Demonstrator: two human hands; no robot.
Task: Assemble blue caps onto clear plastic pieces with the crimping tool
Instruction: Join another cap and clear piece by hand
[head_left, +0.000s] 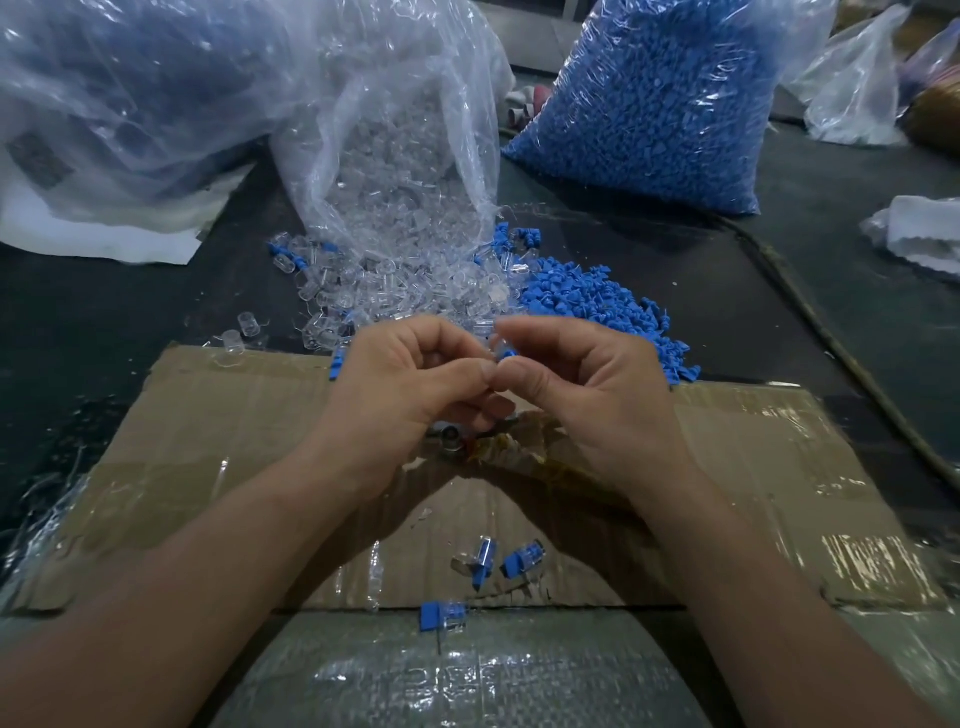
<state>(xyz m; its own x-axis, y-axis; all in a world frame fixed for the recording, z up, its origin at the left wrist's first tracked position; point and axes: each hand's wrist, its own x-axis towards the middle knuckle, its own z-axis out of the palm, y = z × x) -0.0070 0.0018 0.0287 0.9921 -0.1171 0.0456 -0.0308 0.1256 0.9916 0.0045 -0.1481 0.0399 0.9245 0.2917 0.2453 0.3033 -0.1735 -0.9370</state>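
My left hand (410, 384) and my right hand (582, 384) meet above the cardboard, thumbs tip to tip. My left fingers pinch a clear plastic piece (485, 338). A blue cap (508, 355) sits pinched in my right fingers, right against the clear piece. A small metal tool part (453, 439) shows on the cardboard just under my hands, mostly hidden. Loose clear pieces (384, 280) spill from an open bag (395, 135). A heap of blue caps (597, 312) lies to the right of them. Three assembled pieces (522, 558) lie near me.
A taped cardboard sheet (218, 441) covers the dark table. A full bag of blue caps (660, 104) stands at the back right. A large plastic bag (130, 93) fills the back left. A cable (841, 358) runs along the right, and white packaging (919, 228) lies at the far right.
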